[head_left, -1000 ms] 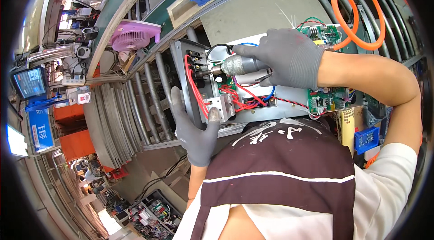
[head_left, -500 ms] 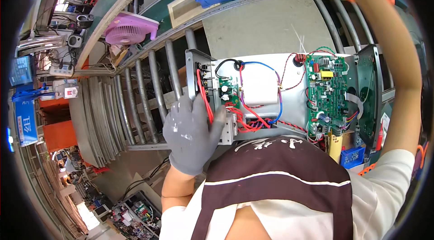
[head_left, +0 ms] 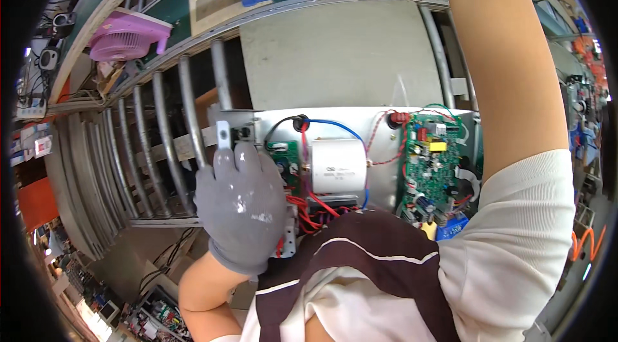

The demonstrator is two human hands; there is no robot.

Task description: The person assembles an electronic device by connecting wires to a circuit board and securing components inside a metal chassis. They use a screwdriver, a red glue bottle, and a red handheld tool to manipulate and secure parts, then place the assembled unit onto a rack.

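Right hand's gone off-frame past 1 o'clock, grip unknown — left hand (head_left: 241, 210)'s bunched at a metal tab (head_left: 223, 138), hold hidden, chassis (head_left: 385, 181) at its 3 o'clock — probably mid-fastening, next wants steady alignment.

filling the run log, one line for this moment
left hand: at chassis left end | right hand: out of view | white component: on chassis

The left hand (head_left: 241, 203) wears a grey glove (head_left: 228, 229) with white smears (head_left: 262, 217) across its back, and below and right of its grip show a dark maroon apron (head_left: 367, 229) with white piping (head_left: 278, 287), a white shirt (head_left: 354, 292) and its pale sleeve (head_left: 515, 232).
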